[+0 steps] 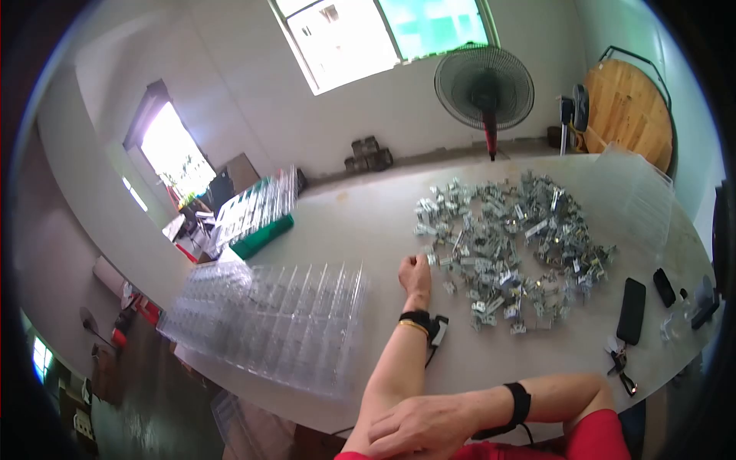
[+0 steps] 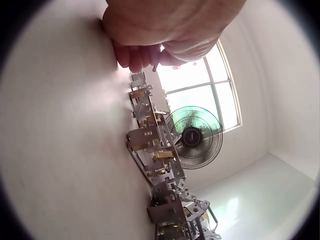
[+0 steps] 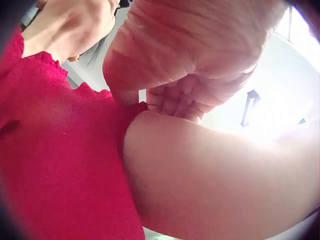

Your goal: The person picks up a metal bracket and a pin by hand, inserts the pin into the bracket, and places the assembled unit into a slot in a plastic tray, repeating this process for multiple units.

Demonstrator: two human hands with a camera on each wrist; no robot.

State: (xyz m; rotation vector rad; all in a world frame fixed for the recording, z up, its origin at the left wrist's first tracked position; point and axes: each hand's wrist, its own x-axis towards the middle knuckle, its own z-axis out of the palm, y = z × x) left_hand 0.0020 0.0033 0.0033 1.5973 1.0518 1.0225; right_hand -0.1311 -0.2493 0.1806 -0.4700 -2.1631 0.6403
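My left hand (image 1: 415, 276) is at the near left edge of a heap of small metal parts (image 1: 491, 238). Its fingers are curled, and in the left wrist view a thin grey metal piece (image 2: 156, 67) sticks out between thumb and fingers; the rest of it is hidden. Below the hand in that view, a row of metal brackets (image 2: 150, 137) with brass-coloured bits stands on the table. My right hand (image 1: 429, 423) lies across the left forearm near the red sleeve, fingers extended. The right wrist view shows its palm (image 3: 200, 45) and fingers against the arm and sleeve.
Clear plastic compartment trays (image 1: 307, 322) lie on the left of the table (image 1: 345, 222), with more trays above a green box (image 1: 262, 236) behind. To the right are a black phone (image 1: 632, 310), keys (image 1: 619, 360) and a clear tray (image 1: 629, 195). A fan (image 1: 484, 88) stands beyond.
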